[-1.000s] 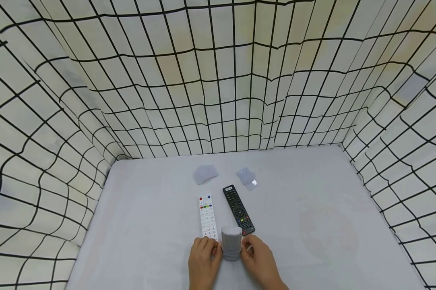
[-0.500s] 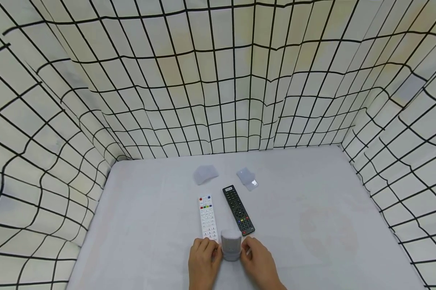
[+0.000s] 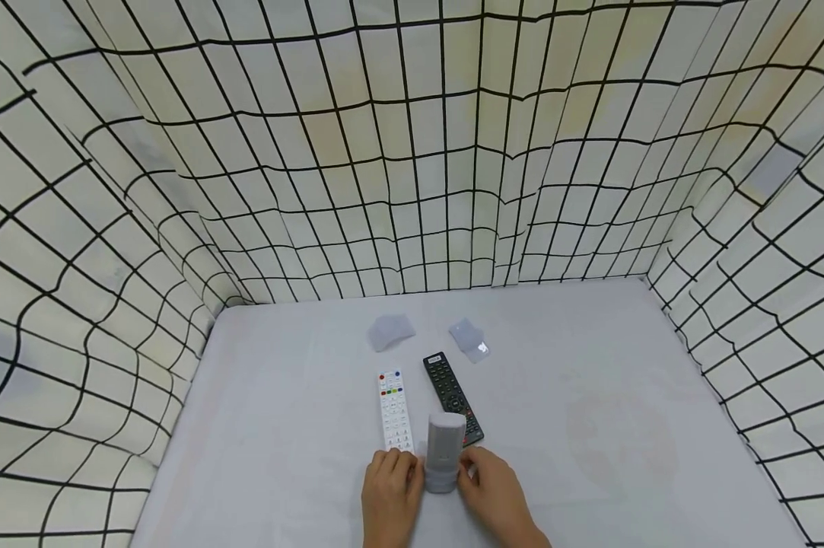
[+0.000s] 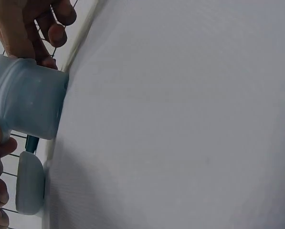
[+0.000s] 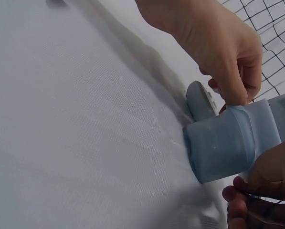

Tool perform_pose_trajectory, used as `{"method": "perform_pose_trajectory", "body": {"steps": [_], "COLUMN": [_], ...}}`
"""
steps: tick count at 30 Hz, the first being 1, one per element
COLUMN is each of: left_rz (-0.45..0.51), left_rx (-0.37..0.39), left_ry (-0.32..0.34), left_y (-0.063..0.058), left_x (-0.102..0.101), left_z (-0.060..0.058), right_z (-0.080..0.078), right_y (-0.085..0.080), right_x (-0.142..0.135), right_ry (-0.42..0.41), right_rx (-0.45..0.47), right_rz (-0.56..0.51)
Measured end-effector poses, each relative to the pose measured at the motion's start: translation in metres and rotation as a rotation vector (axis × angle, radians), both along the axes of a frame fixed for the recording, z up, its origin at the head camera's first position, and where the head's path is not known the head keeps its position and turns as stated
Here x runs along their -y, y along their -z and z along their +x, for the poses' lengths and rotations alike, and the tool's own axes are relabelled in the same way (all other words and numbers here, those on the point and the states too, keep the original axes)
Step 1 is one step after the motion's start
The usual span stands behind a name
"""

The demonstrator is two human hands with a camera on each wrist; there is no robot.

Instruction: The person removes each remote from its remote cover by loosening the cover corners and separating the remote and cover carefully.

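A grey slab shaped like a remote control [image 3: 446, 435] stands upright on the table near its front, with a translucent sleeve [image 3: 441, 481] round its lower part; no buttons show. In both wrist views that sleeve [image 4: 37, 100] looks bluish, with a thicker band round its rim. My left hand [image 3: 389, 495] pinches the sleeve's rim on the left with thumb and finger. On the right, my right hand [image 3: 492, 487] pinches the opposite side of the rim. Just past my left hand lies a white remote control [image 3: 394, 411]. A black remote control [image 3: 453, 396] lies behind the slab, its near end partly hidden.
Two clear plastic pieces, a left one [image 3: 389, 332] and a right one [image 3: 469, 339], lie farther back. A white cloth covers the table [image 3: 576, 457]. White walls with black grid lines [image 3: 453, 213] enclose the back and both sides.
The grey slab first sank slightly, then rose, and now shows more of its length above my hands. Both hands keep pinching at the sleeve's sides; the remotes stay put.
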State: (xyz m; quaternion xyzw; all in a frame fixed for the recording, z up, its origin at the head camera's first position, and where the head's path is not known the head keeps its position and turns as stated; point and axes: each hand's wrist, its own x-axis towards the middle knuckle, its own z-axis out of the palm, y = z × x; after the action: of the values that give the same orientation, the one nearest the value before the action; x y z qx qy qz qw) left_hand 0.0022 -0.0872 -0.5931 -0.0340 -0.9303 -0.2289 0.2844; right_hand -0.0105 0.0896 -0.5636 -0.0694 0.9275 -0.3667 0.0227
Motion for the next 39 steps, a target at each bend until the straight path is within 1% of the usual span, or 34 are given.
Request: {"method": "perform_pose_trajectory", "body": {"steps": [1,4,7,10,13,16,20,23,26,27,29,30,32,35,36,39], "left_rz": [-0.002,-0.004,-0.006,-0.014,-0.022,-0.025,-0.012,0.006,0.039,0.056,0.116,0.165,0.282,0.466,0.514,0.609], "left_rx": [0.003,0.044,0.065,0.050,0.023,0.003,0.007,0.020,0.049,0.067,0.134,0.184,0.306,0.483,0.532,0.624], "left_ry": [0.002,-0.005,-0.009,-0.001,0.012,0.023,0.027,0.028,0.025,0.027,0.032,0.040,0.060,0.079,0.084,0.120], "left_y": [-0.001,-0.002,-0.003,-0.003,-0.002,-0.003,-0.003,-0.003,-0.004,-0.005,-0.009,-0.012,-0.018,-0.029,-0.032,-0.039], "left_x": [0.000,-0.001,-0.001,-0.001,0.000,0.000,-0.001,-0.001,-0.002,-0.003,-0.004,-0.004,-0.005,-0.004,-0.003,-0.002], "left_z": [0.000,0.000,-0.001,-0.003,-0.005,-0.006,-0.006,-0.006,-0.005,-0.005,-0.005,-0.005,-0.007,-0.010,-0.011,-0.014], "right_z": [0.001,0.003,0.003,0.004,0.004,0.005,0.004,0.002,0.001,0.000,-0.003,-0.004,-0.007,-0.011,-0.013,-0.018], "right_y": [-0.001,-0.003,-0.004,-0.006,-0.010,-0.016,-0.023,-0.025,-0.024,-0.024,-0.024,-0.025,-0.027,-0.031,-0.033,-0.036], "right_x": [0.000,0.001,0.002,0.003,0.003,0.002,0.001,-0.001,-0.004,-0.004,-0.006,-0.007,-0.008,-0.012,-0.013,-0.017], "right_ry": [-0.002,-0.010,-0.015,-0.015,-0.009,-0.024,-0.077,-0.121,-0.134,-0.127,-0.101,-0.085,-0.047,0.011,0.026,0.058], "right_rx": [-0.016,-0.079,-0.157,-0.209,-0.227,-0.206,-0.123,-0.058,-0.016,-0.005,0.018,0.033,0.062,0.105,0.115,0.141], "right_rz": [0.010,0.025,0.006,-0.026,-0.068,-0.140,-0.247,-0.285,-0.308,-0.318,-0.343,-0.356,-0.394,-0.475,-0.504,-0.611]}}
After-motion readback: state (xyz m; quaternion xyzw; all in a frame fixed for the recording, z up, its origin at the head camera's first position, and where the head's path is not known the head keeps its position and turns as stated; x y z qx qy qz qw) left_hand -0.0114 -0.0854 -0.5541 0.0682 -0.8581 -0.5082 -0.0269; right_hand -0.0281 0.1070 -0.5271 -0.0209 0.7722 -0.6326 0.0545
